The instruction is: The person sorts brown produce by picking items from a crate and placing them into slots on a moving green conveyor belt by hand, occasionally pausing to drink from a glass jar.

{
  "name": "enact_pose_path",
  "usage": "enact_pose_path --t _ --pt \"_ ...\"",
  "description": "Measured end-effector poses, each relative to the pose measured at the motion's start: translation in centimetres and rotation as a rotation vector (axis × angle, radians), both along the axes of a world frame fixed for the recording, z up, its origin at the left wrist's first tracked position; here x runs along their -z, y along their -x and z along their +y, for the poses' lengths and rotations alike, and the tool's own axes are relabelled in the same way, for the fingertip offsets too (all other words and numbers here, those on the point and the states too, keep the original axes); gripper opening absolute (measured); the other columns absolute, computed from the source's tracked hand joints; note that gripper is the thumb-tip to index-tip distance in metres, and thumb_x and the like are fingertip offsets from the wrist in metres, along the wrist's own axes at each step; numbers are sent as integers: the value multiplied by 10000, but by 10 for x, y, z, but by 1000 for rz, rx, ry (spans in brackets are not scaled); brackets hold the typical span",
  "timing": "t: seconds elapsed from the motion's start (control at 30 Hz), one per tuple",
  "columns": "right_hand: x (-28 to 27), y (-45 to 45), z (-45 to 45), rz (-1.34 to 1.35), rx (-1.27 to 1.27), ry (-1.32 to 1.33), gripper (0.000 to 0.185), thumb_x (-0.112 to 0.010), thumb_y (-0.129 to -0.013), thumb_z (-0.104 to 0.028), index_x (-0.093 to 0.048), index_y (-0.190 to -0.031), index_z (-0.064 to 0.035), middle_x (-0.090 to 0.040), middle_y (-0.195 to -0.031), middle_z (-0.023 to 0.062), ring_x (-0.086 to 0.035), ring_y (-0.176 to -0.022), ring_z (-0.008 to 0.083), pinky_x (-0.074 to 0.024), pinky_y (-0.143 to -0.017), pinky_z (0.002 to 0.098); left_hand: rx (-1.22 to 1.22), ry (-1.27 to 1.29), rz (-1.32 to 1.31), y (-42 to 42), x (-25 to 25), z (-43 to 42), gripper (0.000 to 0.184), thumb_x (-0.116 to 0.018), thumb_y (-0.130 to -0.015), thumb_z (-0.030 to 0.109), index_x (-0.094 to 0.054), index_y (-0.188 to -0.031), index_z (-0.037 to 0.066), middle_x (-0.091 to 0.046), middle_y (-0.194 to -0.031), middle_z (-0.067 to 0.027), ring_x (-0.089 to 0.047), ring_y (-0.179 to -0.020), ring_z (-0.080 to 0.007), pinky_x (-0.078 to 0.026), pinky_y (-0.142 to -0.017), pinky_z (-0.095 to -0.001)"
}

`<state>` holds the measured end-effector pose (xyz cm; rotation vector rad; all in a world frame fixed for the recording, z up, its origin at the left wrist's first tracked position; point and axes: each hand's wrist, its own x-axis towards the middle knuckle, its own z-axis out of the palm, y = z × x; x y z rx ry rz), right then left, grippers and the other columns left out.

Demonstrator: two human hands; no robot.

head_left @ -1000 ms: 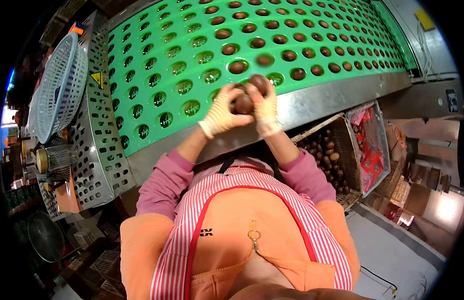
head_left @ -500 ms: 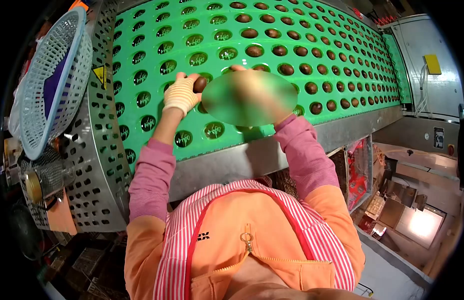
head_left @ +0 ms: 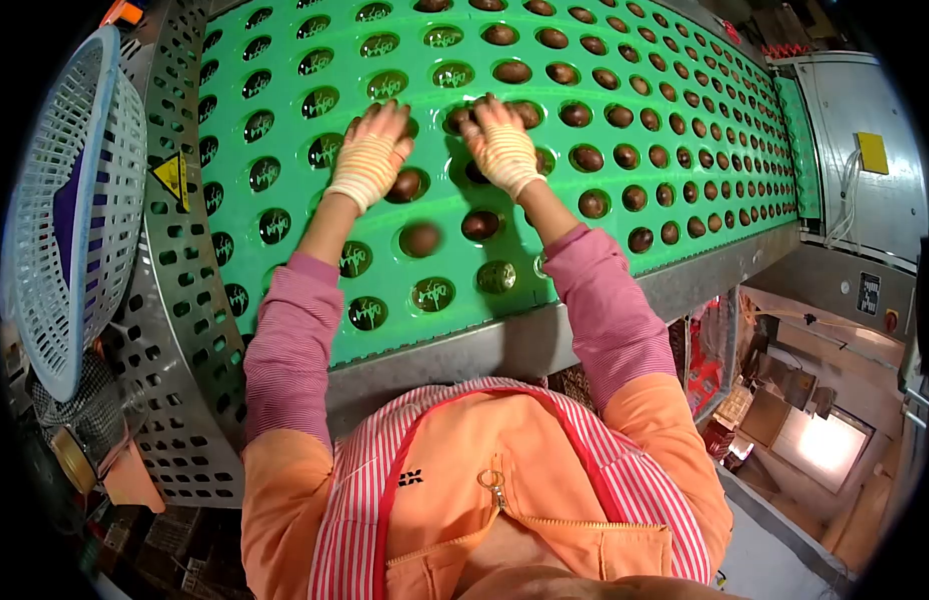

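Note:
A green plastic sheet with rows of round cups spans the metal machine before me. Dark brown eggs sit in many cups, mostly to the right. My left hand, in a striped fingerless glove, lies palm down with fingers stretched, beside a brown egg in its cup. A blurred egg is at a cup nearer me. Gloved alike, my right hand reaches down with its fingertips at an egg in a cup; its fingers are apart. Another egg sits below, between the hands.
A light blue plastic basket stands at the left by the perforated metal guard with a yellow warning sign. The machine's metal edge runs close to my body. A grey metal cabinet is at the far right.
My left hand has let go of the egg it held, and its fingers have stretched out. The right hand, blurred before, now rests further up the sheet. More eggs show around the hands.

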<state>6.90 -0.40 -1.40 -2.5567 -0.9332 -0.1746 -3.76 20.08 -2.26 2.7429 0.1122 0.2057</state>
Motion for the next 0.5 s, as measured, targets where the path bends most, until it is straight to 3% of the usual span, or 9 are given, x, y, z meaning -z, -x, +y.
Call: enact_pose_path --t 0.03,0.07,0.1,0.17,0.2,0.3,0.37,0.5 --pt "-3 2 -7 35 64 -72 412 -569 -910 -293 -538 -1261 -81 -514 -1321 182 -425 -1250 438 -394 -1026 502 -48 166 -120 7 0 3 500 -458 -966 309 -413 -1432 134 -383 -1492 -142 -371 -1350 -367 -310 -1125 -449" --pt "-7 7 -17 -97 61 -173 398 -596 -888 -209 -545 -1257 -71 -517 -1313 193 -451 -1222 430 -408 -1014 494 -106 153 -170 14 -2 6 478 -484 -956 296 -448 -1403 132 -443 -1431 -149 -423 -1296 -370 -349 -1090 -439" --pt "-22 21 -25 -66 105 -185 382 -614 -860 -137 -567 -1235 -80 -523 -1309 181 -469 -1204 411 -420 -1004 477 -160 138 -218 22 -6 6 456 -509 -946 283 -484 -1374 130 -503 -1371 -156 -475 -1242 -373 -387 -1056 -429" --pt "-41 55 -44 96 103 -228 361 -619 -848 -108 -589 -1207 -88 -539 -1289 167 -484 -1191 393 -433 -995 461 -164 187 -189 36 -1 0 413 -568 -902 268 -537 -1299 158 -545 -1292 -132 -522 -1154 -360 -438 -984 -451" --pt "-30 68 -57 51 62 -294 350 -619 -839 -83 -604 -1188 -94 -557 -1267 161 -511 -1157 379 -447 -977 449 -164 211 -178 41 -1 -4 393 -598 -880 260 -564 -1261 172 -566 -1252 -120 -546 -1109 -353 -463 -947 -462" --pt "-34 122 -89 110 63 -368 308 -624 -827 -63 -638 -1134 -84 -594 -1217 155 -551 -1107 372 -466 -948 436 -28 344 91 67 -33 -49 332 -621 -863 229 -595 -1183 147 -606 -1113 -137 -573 -1039 -357 -479 -890 -449" --pt "-30 152 -109 209 94 -449 277 -629 -826 -69 -654 -1102 -77 -607 -1198 154 -562 -1097 365 -470 -942 432 58 121 292 83 -43 -78 305 -636 -842 205 -599 -1139 148 -590 -1091 -128 -562 -1026 -359 -484 -862 -462" --pt "-36 193 -159 264 212 -474 243 -634 -822 -81 -658 -1063 -75 -610 -1187 169 -575 -1074 369 -474 -936 436 264 57 152 102 -40 -81 424 -694 -754 81 -574 -1158 130 -556 -1132 -134 -539 -1043 -376 -475 -890 -464"
